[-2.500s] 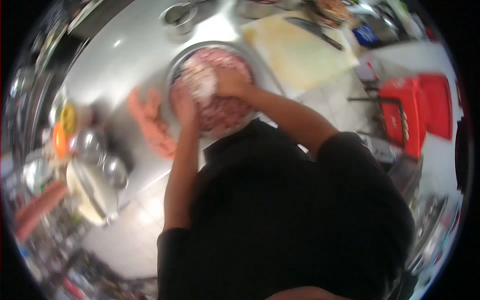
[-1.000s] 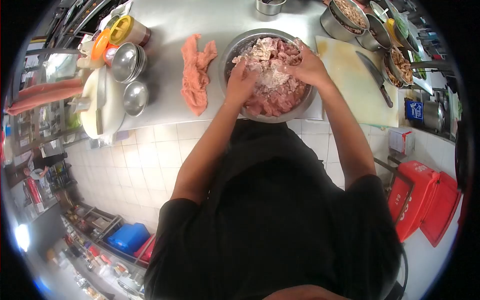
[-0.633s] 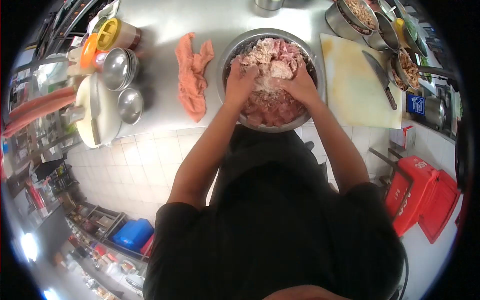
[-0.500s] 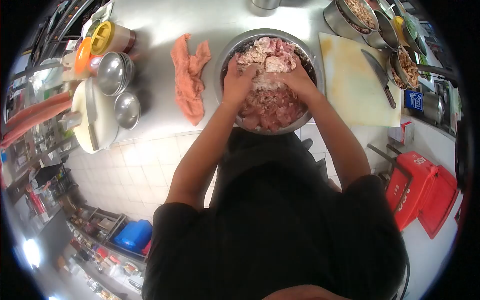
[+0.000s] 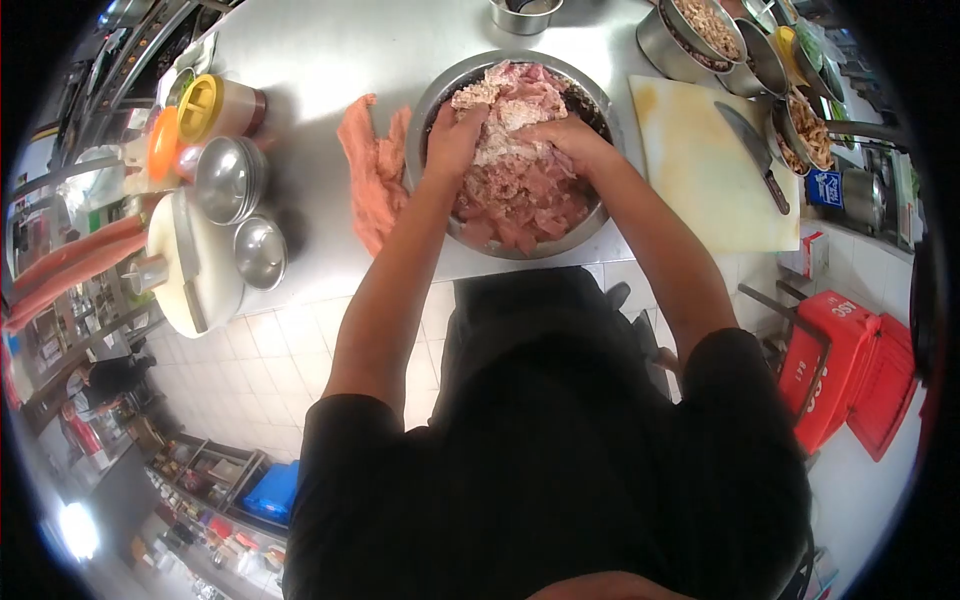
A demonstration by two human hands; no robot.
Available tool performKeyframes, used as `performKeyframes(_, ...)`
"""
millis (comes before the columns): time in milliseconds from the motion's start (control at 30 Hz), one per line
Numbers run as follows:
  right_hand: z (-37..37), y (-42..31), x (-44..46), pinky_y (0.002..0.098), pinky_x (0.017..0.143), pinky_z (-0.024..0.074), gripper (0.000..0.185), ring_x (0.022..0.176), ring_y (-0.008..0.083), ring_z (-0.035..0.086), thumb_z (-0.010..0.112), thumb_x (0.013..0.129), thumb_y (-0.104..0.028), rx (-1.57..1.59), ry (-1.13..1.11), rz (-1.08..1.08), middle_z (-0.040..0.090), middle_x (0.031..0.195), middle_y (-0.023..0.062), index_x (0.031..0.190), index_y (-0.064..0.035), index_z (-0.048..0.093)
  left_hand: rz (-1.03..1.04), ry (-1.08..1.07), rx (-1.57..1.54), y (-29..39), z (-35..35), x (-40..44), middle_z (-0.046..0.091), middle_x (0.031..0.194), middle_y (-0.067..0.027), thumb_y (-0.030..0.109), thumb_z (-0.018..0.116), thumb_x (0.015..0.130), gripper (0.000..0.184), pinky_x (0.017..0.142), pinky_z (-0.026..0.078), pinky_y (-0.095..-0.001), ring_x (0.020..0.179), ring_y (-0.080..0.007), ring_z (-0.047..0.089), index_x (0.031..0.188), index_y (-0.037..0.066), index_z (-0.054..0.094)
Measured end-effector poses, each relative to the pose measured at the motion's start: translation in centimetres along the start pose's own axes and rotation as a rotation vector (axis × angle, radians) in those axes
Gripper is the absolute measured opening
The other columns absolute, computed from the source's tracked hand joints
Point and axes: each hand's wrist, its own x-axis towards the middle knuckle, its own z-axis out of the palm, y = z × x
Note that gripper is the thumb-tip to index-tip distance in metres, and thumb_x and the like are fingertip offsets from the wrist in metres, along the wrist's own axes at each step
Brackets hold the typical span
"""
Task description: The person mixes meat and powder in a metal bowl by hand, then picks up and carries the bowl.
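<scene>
A wide metal bowl [image 5: 419,117] at the front edge of the steel table holds chunks of raw meat [image 5: 525,200] with pale powder over the upper part. My left hand [image 5: 456,143] is in the left side of the bowl, its fingers curled into the meat and partly buried. My right hand [image 5: 570,142] reaches in from the right, fingers pressed against the powdered meat, their tips hidden. An orange cloth [image 5: 374,180] lies just left of the bowl, beside my left forearm.
Right of the bowl lies a cutting board [image 5: 690,180] with a knife [image 5: 750,145]; pots [image 5: 672,45] stand behind it. At the left are metal bowls [image 5: 228,180], a yellow-lidded container [image 5: 203,107] and a round board [image 5: 165,275]. A red cooler [image 5: 825,360] stands right.
Both hands have stayed in the bowl and shifted among the meat, which is heaped differently. The bowl appears slightly further left in view. The scene was blurred and tilted in the oldest frame.
</scene>
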Motion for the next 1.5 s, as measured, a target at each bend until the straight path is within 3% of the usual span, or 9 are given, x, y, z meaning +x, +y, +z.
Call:
performKeyframes(400, 0.1, 0.2, 0.3, 0.0312, 0.084, 0.0521, 0.053, 0.094, 0.0200, 0.065, 0.074, 0.070, 0.002, -0.047, -0.076, -0.141, 0.066, 0.109, 0.0120, 0.120, 0.0038, 0.057, -0.068, -0.014, 0.082, 1.8, 0.1, -0.3, 0.063, 0.112, -0.0129, 0.027, 0.062, 0.090, 0.045, 0.085, 0.047, -0.0298, 0.099, -0.0187, 0.060, 0.121, -0.004, 0.055)
performKeyframes(833, -0.7, 0.4, 2.0, 0.0311, 0.101, 0.0402, 0.079, 0.117, 0.0210, 0.052, 0.081, 0.062, -0.011, -0.418, -0.077, -0.501, 0.054, 0.130, 0.0105, 0.133, -0.0006, 0.046, 0.014, 0.005, 0.147, -0.7, 0.2, 0.9, 0.065, 0.110, -0.0145, 0.026, 0.061, 0.090, 0.040, 0.090, 0.046, -0.0320, 0.100, -0.0232, 0.061, 0.121, 0.001, 0.058)
performKeyframes(933, -2.7, 0.8, 2.3, 0.0316, 0.101, 0.0401, 0.074, 0.117, 0.0206, 0.051, 0.078, 0.068, -0.016, -0.596, -0.069, -0.297, 0.055, 0.128, 0.0112, 0.132, 0.0000, 0.047, 0.859, -0.134, 1.297, -7.1, -2.4, 5.8, 0.065, 0.105, -0.0169, 0.025, 0.051, 0.093, 0.034, 0.087, 0.049, -0.0367, 0.096, -0.0281, 0.063, 0.117, 0.003, 0.061)
performKeyframes(967, -3.6, 1.2, 4.3, 0.0319, 0.098, 0.0421, 0.069, 0.114, 0.0191, 0.053, 0.077, 0.069, -0.017, -0.674, -0.100, -0.081, 0.058, 0.123, 0.0104, 0.131, 0.0000, 0.049, 0.769, -0.170, 1.198, -6.3, -2.5, 5.5, 0.062, 0.112, -0.0162, 0.031, 0.050, 0.093, 0.038, 0.092, 0.044, -0.0374, 0.103, -0.0288, 0.059, 0.120, 0.005, 0.060)
performKeyframes(1100, -1.7, 0.6, 2.4, 0.0342, 0.107, 0.0344, 0.066, 0.127, 0.0244, 0.043, 0.064, 0.088, -0.018, -0.595, -0.066, -0.767, 0.040, 0.143, 0.0129, 0.143, -0.0017, 0.030, 0.312, -0.153, 0.700, -2.7, -0.3, 2.8, 0.050, 0.138, -0.0131, 0.052, 0.043, 0.094, 0.056, 0.113, 0.026, -0.0400, 0.131, -0.0315, 0.042, 0.132, 0.013, 0.055)
performKeyframes(1200, -4.4, 0.7, 5.4, 0.0330, 0.101, 0.0384, 0.055, 0.121, 0.0245, 0.049, 0.062, 0.077, -0.004, -0.762, -0.170, -0.425, 0.052, 0.131, 0.0139, 0.130, 0.0022, 0.048, 0.404, -0.077, 0.579, -5.0, -0.9, 4.1, 0.055, 0.130, -0.0144, 0.041, 0.052, 0.092, 0.049, 0.107, 0.034, -0.0380, 0.122, -0.0309, 0.050, 0.131, 0.011, 0.054)
performKeyframes(1267, -4.1, 0.2, 6.9, 0.0333, 0.097, 0.0416, 0.053, 0.114, 0.0259, 0.054, 0.063, 0.072, -0.001, -0.887, -0.114, -0.474, 0.058, 0.124, 0.0147, 0.124, 0.0038, 0.053, 0.204, -0.020, 0.383, -3.4, -1.4, 2.6, 0.060, 0.122, -0.0159, 0.034, 0.058, 0.089, 0.044, 0.101, 0.040, -0.0370, 0.115, -0.0301, 0.055, 0.126, 0.010, 0.057)
performKeyframes(1333, -2.2, 0.3, 5.6, 0.0339, 0.092, 0.0448, 0.053, 0.107, 0.0276, 0.059, 0.065, 0.070, -0.002, -0.646, -0.122, -0.893, 0.061, 0.119, 0.0157, 0.121, 0.0049, 0.055, -0.006, 0.073, 0.279, 0.7, -1.0, -1.4, 0.063, 0.114, -0.0164, 0.029, 0.062, 0.086, 0.042, 0.096, 0.044, -0.0364, 0.109, -0.0295, 0.059, 0.122, 0.008, 0.059)
performKeyframes(1500, 1.2, -5.2, -1.7, 0.0369, 0.092, 0.0447, 0.053, 0.104, 0.0322, 0.061, 0.067, 0.067, -0.001, -0.959, -0.009, -0.437, 0.063, 0.112, 0.0179, 0.118, 0.0038, 0.056, 0.127, 0.172, 0.371, 0.6, -1.3, -3.5, 0.064, 0.110, -0.0192, 0.032, 0.063, 0.082, 0.044, 0.093, 0.045, -0.0390, 0.105, -0.0324, 0.059, 0.117, 0.005, 0.060)
